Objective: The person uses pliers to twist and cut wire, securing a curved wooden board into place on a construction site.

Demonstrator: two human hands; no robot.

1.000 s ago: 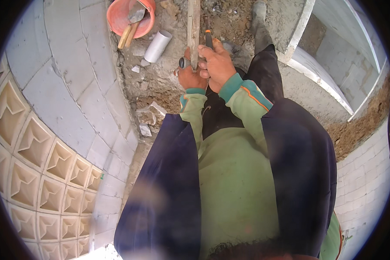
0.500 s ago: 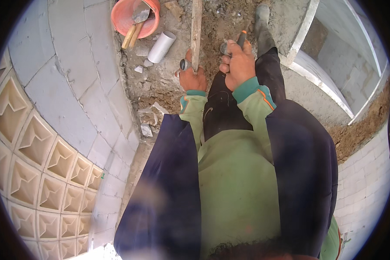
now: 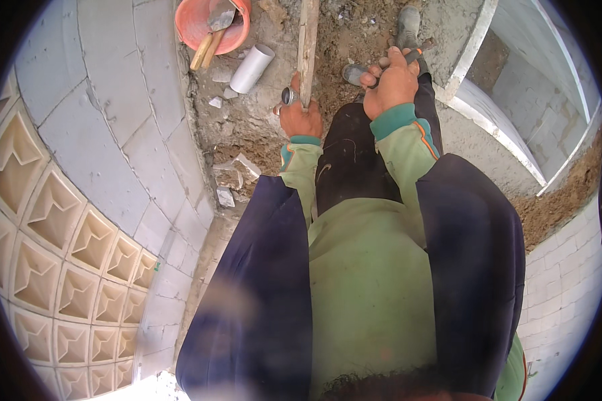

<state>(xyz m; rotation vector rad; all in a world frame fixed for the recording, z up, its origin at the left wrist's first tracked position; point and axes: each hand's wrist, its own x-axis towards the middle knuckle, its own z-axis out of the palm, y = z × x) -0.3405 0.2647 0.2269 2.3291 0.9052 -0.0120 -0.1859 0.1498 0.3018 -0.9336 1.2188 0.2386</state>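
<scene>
My left hand (image 3: 301, 119) is closed around the lower end of a narrow wooden strip (image 3: 308, 50), which stretches away toward the top of the view. A small round dark-and-silver piece (image 3: 288, 95) shows at the side of that hand; I cannot tell whether it is worn or held. In my right hand (image 3: 393, 87), above my right leg, is a tool with a dark handle (image 3: 413, 55) and an orange end. Its working end is hidden, so its kind is unclear. The two hands are apart.
An orange bucket (image 3: 245, 33) holds a trowel (image 3: 221, 19) and wooden handles. Beside it lie a white pipe piece (image 3: 252, 69) and broken chunks. A block wall (image 3: 114, 134) with patterned vent blocks (image 3: 53, 220) rises left. White-edged slabs (image 3: 498, 130) stand right. My boots (image 3: 409, 27) rest on dirt.
My right hand has moved to the right and slightly up, and the tool's orange end has tilted rightward. My left hand still grips the strip, nearly unmoved.
</scene>
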